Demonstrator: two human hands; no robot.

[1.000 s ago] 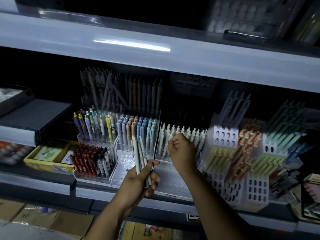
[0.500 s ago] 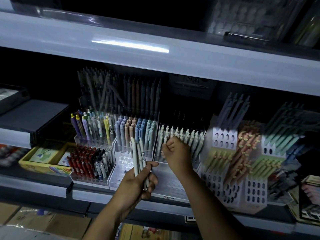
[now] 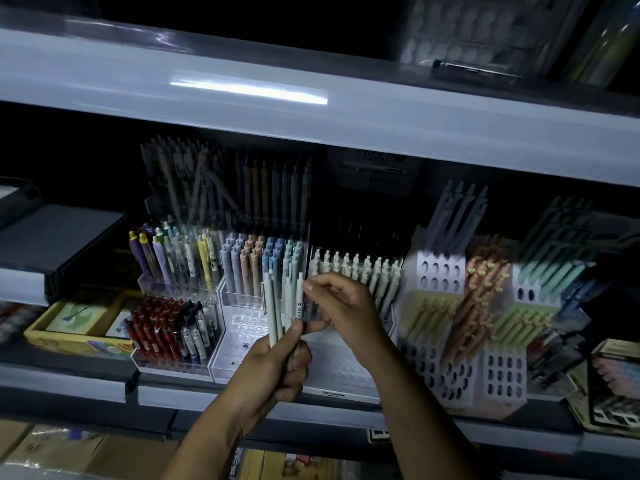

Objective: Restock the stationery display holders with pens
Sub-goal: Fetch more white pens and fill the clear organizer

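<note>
Few pale pens (image 3: 273,306) in L hand (image 3: 273,368); holder (image 3: 339,368) w/ white pens (image 3: 363,271).

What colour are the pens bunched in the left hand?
Pale grey-green and white pens; clearest in the head view.

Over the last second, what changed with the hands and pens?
The right hand left the white pen row and moved left to the pen bundle, where its fingertips now appear to pinch the rightmost pen. The left hand still grips the bundle in front of the clear holder. The pens in the holders stand as before.
</note>
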